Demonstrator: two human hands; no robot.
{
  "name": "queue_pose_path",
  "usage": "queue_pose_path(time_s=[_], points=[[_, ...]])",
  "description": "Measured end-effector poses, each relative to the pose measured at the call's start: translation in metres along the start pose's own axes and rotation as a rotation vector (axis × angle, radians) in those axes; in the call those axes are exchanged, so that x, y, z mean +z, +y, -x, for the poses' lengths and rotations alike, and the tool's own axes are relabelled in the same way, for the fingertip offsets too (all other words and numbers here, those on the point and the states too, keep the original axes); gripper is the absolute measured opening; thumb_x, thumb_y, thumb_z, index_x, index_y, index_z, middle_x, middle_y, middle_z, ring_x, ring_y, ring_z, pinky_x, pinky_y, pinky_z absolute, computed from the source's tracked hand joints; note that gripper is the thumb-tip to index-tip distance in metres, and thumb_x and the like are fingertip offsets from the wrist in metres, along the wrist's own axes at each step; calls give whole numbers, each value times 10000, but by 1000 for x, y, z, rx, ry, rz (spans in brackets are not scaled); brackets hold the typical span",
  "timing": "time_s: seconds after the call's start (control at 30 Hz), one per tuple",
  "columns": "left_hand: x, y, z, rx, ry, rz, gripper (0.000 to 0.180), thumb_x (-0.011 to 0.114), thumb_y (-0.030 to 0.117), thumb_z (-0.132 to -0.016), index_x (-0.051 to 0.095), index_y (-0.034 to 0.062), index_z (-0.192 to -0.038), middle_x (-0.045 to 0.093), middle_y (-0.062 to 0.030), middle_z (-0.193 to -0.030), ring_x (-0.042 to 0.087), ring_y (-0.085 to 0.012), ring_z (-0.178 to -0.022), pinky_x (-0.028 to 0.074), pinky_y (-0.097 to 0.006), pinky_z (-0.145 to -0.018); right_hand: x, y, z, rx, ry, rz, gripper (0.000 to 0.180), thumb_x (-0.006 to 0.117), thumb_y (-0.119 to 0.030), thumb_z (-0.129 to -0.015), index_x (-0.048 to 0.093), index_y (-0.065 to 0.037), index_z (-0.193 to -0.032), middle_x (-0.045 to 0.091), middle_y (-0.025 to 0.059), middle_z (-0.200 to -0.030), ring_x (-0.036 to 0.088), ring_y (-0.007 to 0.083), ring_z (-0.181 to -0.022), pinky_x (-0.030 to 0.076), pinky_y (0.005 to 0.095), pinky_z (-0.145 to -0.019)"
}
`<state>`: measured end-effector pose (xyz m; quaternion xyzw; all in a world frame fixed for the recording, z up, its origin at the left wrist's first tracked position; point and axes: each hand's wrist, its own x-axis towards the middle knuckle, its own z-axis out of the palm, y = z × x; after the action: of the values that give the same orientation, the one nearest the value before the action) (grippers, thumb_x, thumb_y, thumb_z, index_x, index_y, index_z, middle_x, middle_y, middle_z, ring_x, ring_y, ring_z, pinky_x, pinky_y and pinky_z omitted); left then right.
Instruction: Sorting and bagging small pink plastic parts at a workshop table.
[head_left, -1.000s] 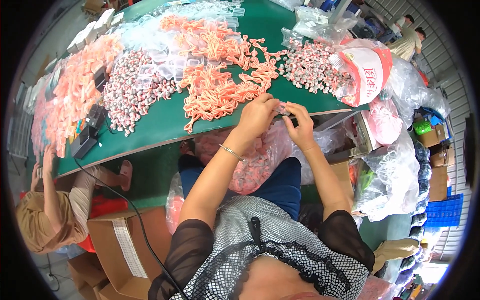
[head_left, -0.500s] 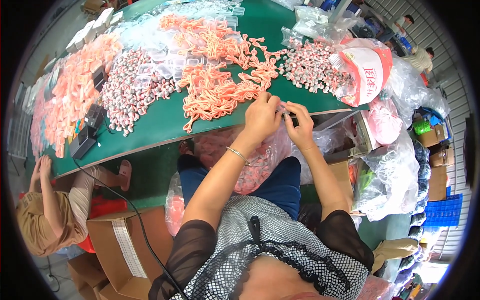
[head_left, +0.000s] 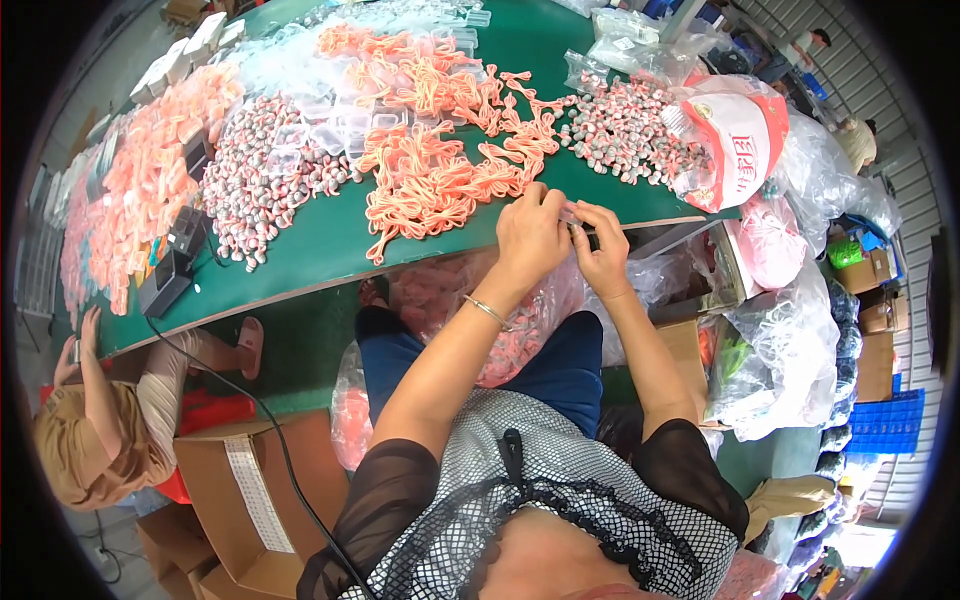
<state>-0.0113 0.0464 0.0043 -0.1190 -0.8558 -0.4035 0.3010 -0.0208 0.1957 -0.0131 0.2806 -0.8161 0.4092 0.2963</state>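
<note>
Just over the table's front edge, my left hand and my right hand meet, fingertips pinched close together. Between them sits a small object, partly clear and mostly covered by the fingers; its kind I cannot make out. Beyond my left hand lies a heap of orange looped cords. A pile of small grey-and-pink round pieces spreads past my right hand, beside a red-and-white bag. Left of the cords is another pile of such pieces, with clear plastic boxes behind.
The green table ends right before me. A black device with a cable stands at its left edge. Another person sits at the left near cardboard boxes. Clear bags and blue crates line the right side.
Both hands stay together at the table edge; my left hand has shifted slightly right. The person at the left has moved their hands a little.
</note>
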Motion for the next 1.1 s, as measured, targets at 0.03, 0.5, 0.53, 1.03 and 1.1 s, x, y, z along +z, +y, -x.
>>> queue_pose_path(time_s=[0.03,0.5,0.53,1.03,1.1], points=[[0,0,-1,0,1,0,168,642,95,-712,570,57,-859,562,-134,-885,615,-331,-766,456,-451,-642,0,0,0,-1,-1,0,240,651,65,-789,644,3,-1021,661,174,-1071,649,298,-1021,521,363,-879],[2,3,3,-79,14,1,149,630,57,-756,613,89,-900,588,-119,-932,622,-324,-837,443,-442,-677,3,2,3,-62,25,46,215,653,42,-807,640,7,-1018,657,182,-1066,646,315,-1015,533,372,-859],[1,3,3,-79,14,0,149,630,57,-756,613,89,-900,588,-119,-932,622,-324,-837,443,-442,-677,3,2,2,-61,25,45,215,653,42,-807,640,7,-1018,657,182,-1066,646,315,-1015,533,372,-859],[-18,-22,-5,167,-143,13,283,670,82,-791,645,51,-1072,638,-116,-1011,643,-326,-898,522,-411,-744,-4,-1,-5,-81,-48,42,333,719,27,-754,620,-4,-1071,639,160,-1083,630,325,-998,524,370,-849],[-22,-20,0,157,-147,58,254,685,105,-801,646,33,-1041,637,-121,-999,641,-337,-873,522,-412,-730,-7,-1,-4,-32,-82,22,334,726,17,-759,620,-1,-1076,638,152,-1064,636,305,-964,528,353,-813]])
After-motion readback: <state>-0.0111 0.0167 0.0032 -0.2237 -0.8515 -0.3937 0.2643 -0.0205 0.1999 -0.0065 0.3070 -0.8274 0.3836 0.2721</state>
